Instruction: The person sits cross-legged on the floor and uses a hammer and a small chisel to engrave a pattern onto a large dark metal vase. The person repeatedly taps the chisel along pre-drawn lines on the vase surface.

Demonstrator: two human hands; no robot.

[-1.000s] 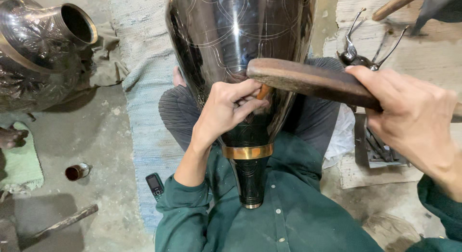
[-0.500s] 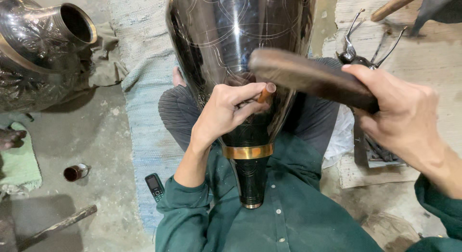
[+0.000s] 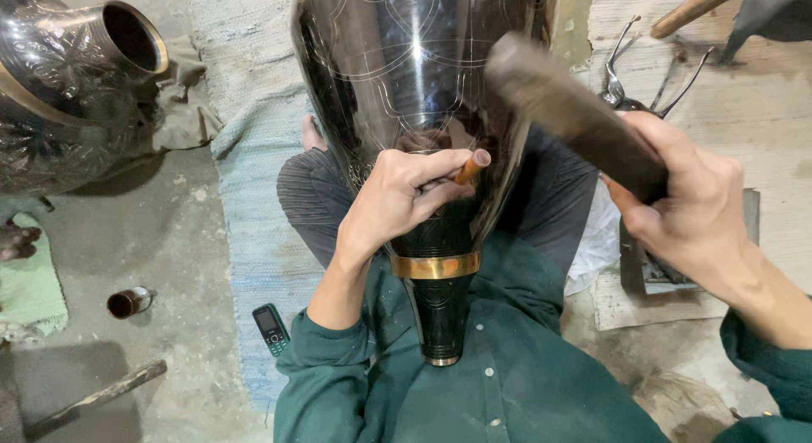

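Note:
A large glossy black metal vase [image 3: 406, 88] with fine engraved lines lies in my lap, its narrow neck and brass band [image 3: 434, 265] pointing toward me. My left hand [image 3: 397, 198] pinches a small copper-coloured chisel [image 3: 470, 166] against the vase's side. My right hand [image 3: 689, 206] grips a dark wooden mallet [image 3: 562, 109], raised and blurred a little above and right of the chisel's end. Green sleeves cover both arms.
Another engraved dark vase [image 3: 76, 96] lies at the upper left on a cloth. A mobile phone [image 3: 271, 329] sits on the blue mat [image 3: 245, 155]. A small cup [image 3: 127, 302] and a metal bar [image 3: 93, 399] rest on the concrete floor. Metal tongs [image 3: 643, 79] lie at the upper right.
The mallet has swung up and away from the chisel, with my right hand lifting slightly. My left hand keeps the chisel at the same spot on the vase.

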